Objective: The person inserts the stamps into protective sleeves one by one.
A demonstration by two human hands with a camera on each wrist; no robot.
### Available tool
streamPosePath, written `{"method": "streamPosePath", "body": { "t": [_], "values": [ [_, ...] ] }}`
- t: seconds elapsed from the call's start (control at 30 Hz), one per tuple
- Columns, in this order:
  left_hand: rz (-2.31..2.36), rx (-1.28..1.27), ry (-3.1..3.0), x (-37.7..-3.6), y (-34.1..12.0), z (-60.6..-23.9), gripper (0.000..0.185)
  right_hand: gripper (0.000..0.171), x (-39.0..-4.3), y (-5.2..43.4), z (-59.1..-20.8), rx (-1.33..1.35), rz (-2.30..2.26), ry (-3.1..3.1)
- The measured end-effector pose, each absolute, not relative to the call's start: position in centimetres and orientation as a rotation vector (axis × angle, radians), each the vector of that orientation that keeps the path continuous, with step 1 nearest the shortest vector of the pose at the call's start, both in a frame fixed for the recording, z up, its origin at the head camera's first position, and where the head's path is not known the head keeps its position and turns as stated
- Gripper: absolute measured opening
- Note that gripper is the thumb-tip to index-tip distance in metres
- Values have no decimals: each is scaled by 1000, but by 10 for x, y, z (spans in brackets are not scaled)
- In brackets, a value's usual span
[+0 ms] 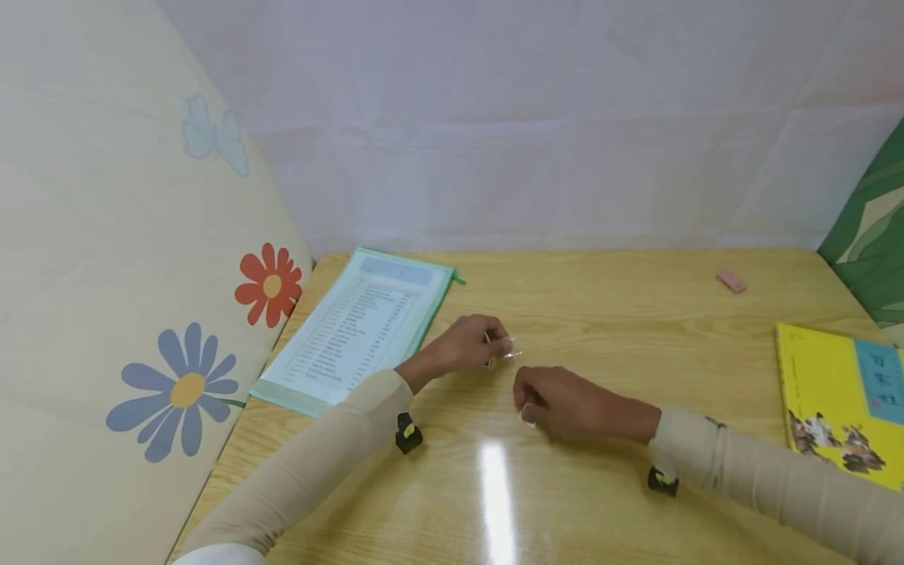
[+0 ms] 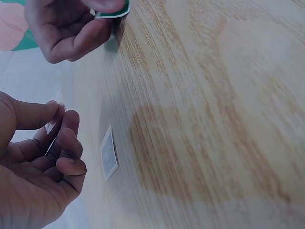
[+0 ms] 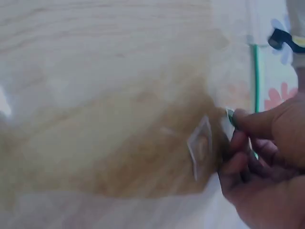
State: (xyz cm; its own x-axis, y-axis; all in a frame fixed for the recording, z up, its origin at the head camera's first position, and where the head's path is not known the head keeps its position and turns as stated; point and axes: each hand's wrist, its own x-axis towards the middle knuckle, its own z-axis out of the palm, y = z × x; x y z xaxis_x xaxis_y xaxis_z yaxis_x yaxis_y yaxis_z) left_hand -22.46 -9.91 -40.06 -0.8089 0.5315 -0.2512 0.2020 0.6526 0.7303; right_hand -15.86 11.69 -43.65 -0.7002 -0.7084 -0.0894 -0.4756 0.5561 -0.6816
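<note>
Head view: left hand (image 1: 469, 344) pinched a clear sleeve (image 1: 510, 353) above mid-table (image 1: 636, 329); right hand (image 1: 565, 404), fingers curled, pinched a green-edged card (image 2: 112, 10). Best slid in squarely, sleeve mouth held apart

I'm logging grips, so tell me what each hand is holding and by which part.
The left hand pinches a small clear sleeve by its edge. The right hand pinches a small green-edged card at one end.

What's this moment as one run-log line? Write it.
left hand: pinches small clear piece | right hand: pinches green-edged piece | clear square: beside left fingers, low over wooden table
</note>
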Motion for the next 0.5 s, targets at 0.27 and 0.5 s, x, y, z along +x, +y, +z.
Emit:
{"method": "streamPosePath", "body": {
  "t": [0.27, 0.5],
  "values": [
    [1026, 608, 2462, -225, -102, -402, 16, 10, -182, 132, -404, -781, -1207, 2498],
    [1088, 658, 2466, -226, -100, -401, 15, 17, -202, 147, -396, -582, -1420, 2502]
  ]
}}
